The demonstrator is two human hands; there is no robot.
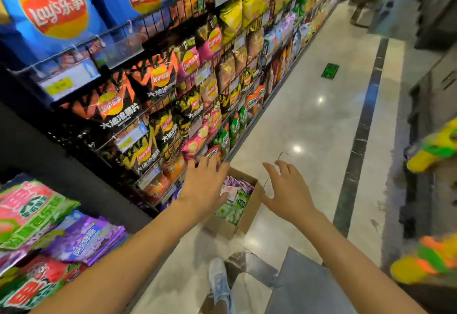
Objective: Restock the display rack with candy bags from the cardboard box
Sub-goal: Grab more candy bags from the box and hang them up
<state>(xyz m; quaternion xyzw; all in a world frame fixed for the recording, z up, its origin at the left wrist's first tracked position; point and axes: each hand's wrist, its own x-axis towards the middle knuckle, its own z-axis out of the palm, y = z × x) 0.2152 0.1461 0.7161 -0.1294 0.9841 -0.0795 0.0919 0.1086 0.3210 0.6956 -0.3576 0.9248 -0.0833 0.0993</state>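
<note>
Two empty hands [247, 190] above cardboard box [249, 212] on glossy floor [309, 116].

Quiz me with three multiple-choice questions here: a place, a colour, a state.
1. Where does the cardboard box stand? A on a shelf; B on the floor; C in the person's arms.
2. Which colours are the candy bags in the box? A purple and green; B blue and orange; C black.
3. How are the left hand and right hand? A both grip the box; B one holds a bag; C both open, empty.
B: it sits on the shiny floor. A: purple and green packs show inside. C: fingers spread, nothing held.
</note>
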